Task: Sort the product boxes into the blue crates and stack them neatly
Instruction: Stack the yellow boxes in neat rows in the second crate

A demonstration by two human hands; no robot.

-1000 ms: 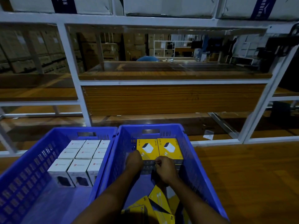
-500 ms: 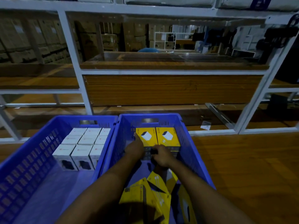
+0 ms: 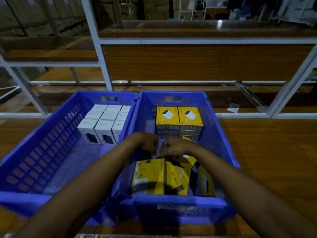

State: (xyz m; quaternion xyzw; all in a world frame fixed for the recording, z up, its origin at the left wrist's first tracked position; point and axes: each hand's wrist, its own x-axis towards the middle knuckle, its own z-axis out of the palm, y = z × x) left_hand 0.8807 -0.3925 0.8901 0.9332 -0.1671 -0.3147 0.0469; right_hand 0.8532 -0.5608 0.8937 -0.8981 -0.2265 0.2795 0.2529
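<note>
Stacking step, likely: left hand (image 3: 147, 141) and right hand (image 3: 176, 146), fingers curled, grip unclear, over loose yellow boxes (image 3: 149, 176) at the right crate's (image 3: 221, 143) 6 o'clock; next, lift one onto the 12 o'clock stack (image 3: 179, 117)

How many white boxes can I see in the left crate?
9. The white boxes stand in a three-by-three block in the far right corner of the left crate: three in front, three in the middle, three at the back. Others may be hidden beneath.
</note>
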